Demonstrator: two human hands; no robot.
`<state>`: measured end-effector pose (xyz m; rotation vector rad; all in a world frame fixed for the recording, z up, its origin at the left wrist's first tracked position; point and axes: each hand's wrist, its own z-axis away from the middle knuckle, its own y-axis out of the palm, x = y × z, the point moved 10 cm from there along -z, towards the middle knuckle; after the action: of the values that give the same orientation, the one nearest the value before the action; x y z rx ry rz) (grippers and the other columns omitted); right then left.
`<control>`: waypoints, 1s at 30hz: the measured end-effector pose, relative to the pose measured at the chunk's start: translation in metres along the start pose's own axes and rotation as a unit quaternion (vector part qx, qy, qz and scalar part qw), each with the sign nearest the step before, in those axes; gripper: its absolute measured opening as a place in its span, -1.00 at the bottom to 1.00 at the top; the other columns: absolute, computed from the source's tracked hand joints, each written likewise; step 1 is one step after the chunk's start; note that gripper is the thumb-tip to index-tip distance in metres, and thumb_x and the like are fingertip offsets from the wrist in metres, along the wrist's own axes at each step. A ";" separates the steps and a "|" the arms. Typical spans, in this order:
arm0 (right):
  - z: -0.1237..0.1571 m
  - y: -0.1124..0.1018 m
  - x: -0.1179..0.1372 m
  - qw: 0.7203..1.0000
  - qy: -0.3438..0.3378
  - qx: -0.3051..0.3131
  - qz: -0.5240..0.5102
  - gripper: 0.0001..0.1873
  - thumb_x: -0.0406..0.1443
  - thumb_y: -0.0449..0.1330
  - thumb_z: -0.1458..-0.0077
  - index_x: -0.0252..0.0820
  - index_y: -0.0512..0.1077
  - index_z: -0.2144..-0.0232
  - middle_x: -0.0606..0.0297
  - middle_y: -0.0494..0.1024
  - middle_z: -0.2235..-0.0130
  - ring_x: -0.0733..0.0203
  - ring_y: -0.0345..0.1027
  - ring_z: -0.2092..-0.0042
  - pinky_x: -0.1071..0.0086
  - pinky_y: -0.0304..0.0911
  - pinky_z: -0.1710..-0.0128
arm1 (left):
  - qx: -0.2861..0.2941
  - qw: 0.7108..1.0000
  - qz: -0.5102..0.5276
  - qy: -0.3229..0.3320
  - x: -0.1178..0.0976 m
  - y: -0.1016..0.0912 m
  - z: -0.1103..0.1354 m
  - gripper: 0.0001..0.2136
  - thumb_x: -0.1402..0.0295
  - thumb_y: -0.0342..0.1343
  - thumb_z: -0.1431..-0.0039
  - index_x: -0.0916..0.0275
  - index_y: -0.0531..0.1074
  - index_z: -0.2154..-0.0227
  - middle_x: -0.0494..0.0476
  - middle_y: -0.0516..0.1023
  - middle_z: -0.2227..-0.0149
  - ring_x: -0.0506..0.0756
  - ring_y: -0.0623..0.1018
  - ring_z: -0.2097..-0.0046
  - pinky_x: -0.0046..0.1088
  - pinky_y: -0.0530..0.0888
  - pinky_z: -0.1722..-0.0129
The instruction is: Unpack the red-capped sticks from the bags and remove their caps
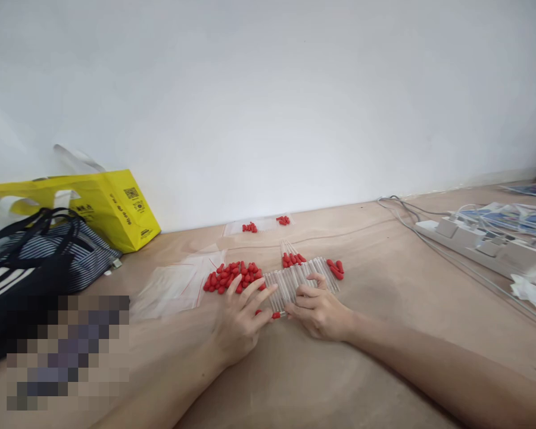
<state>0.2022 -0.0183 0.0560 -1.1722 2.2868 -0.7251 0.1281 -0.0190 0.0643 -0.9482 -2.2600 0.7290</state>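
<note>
A row of clear thin tubes [297, 277] lies side by side on the tan surface. My left hand [241, 319] rests at the row's left end with fingers stretched out, beside a heap of red caps [232, 277]. A single red cap [276, 315] lies at the row's near edge between my hands. My right hand [319, 310] lies on the row's near right part, fingers curled on the tubes. Capped tubes [292, 258] lie just beyond the row, and a few red caps [336, 268] sit at its right end.
Clear zip bags [174, 286] lie left of the caps; another bag with red caps [263, 224] sits by the white wall. A yellow bag [102, 205] and a striped dark bag [40, 262] stand at left. A white power strip [486, 244] with cables lies at right.
</note>
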 end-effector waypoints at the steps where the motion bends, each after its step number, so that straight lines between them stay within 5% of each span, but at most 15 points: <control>1: 0.000 0.000 0.001 1.000 -0.003 0.002 -0.004 -0.80 -0.38 -0.04 -0.10 -0.22 0.37 0.43 0.43 0.33 0.63 0.36 0.13 0.42 0.23 -0.17 0.09 | -0.005 1.000 0.005 0.004 -0.001 -0.001 0.000 -0.81 0.49 -0.08 -0.08 0.20 0.38 0.55 0.02 0.45 0.07 0.15 0.34 0.00 -0.01 0.08 -0.05; 6: 0.010 -0.009 -0.015 0.999 0.013 0.008 -0.030 -0.79 -0.40 -0.05 -0.08 -0.20 0.38 0.43 0.41 0.35 0.62 0.33 0.18 0.41 0.22 -0.12 0.11 | -0.028 0.999 0.020 -0.017 0.013 -0.016 0.011 -0.80 0.54 -0.11 -0.08 0.20 0.36 0.52 0.03 0.48 0.14 0.14 0.35 0.04 -0.02 0.13 -0.02; 9: 0.024 -0.019 -0.072 0.984 0.178 -0.002 -0.022 -0.76 -0.39 -0.07 -0.07 -0.18 0.40 0.41 0.34 0.40 0.56 0.30 0.21 0.42 0.27 -0.02 0.20 | -0.021 0.996 0.007 -0.086 0.040 -0.023 0.022 -0.86 0.51 -0.07 -0.09 0.21 0.36 0.46 0.11 0.47 0.21 0.14 0.37 0.12 -0.14 0.27 0.09; 12: 0.049 -0.024 -0.128 0.930 0.366 -0.015 -0.028 -0.71 -0.40 -0.09 -0.05 -0.21 0.39 0.26 0.24 0.47 0.39 0.26 0.29 0.37 0.37 0.09 0.30 | 0.000 0.988 0.035 -0.151 0.060 -0.020 0.030 -0.90 0.46 -0.06 -0.11 0.24 0.36 0.38 0.13 0.40 0.34 0.05 0.39 0.28 -0.38 0.38 0.27; 15: 0.065 -0.014 -0.152 0.894 0.446 0.022 -0.028 -0.65 -0.44 -0.10 -0.01 -0.25 0.38 0.21 0.17 0.47 0.30 0.23 0.32 0.28 0.44 0.15 0.31 | 0.003 0.977 0.066 -0.202 0.071 -0.014 0.032 -0.85 0.42 -0.11 -0.14 0.26 0.36 0.32 0.12 0.32 0.36 0.02 0.39 0.32 -0.47 0.40 0.32; 24: 0.069 0.022 -0.142 0.882 0.438 0.174 0.010 -0.75 -0.51 -0.07 0.03 -0.27 0.38 0.38 0.16 0.38 0.33 0.26 0.27 0.28 0.48 0.11 0.28 | -0.001 0.938 0.067 -0.341 0.111 -0.012 0.048 -0.75 0.29 -0.15 -0.09 0.24 0.38 0.29 0.14 0.34 0.33 0.09 0.41 0.25 -0.36 0.40 0.23; 30: 0.067 0.026 -0.137 0.891 0.417 0.178 0.031 -0.72 -0.55 -0.08 0.05 -0.28 0.35 0.33 0.14 0.37 0.31 0.25 0.26 0.28 0.47 0.12 0.30 | 0.072 0.884 0.103 -0.449 0.154 -0.003 0.044 -0.68 0.22 -0.08 -0.01 0.22 0.25 0.16 0.05 0.43 0.40 0.05 0.46 0.38 -0.45 0.40 0.41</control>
<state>0.3007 0.0929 0.0113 -0.6590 2.6234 -1.8044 0.0070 0.0851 0.0810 -0.8827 -2.8172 1.6836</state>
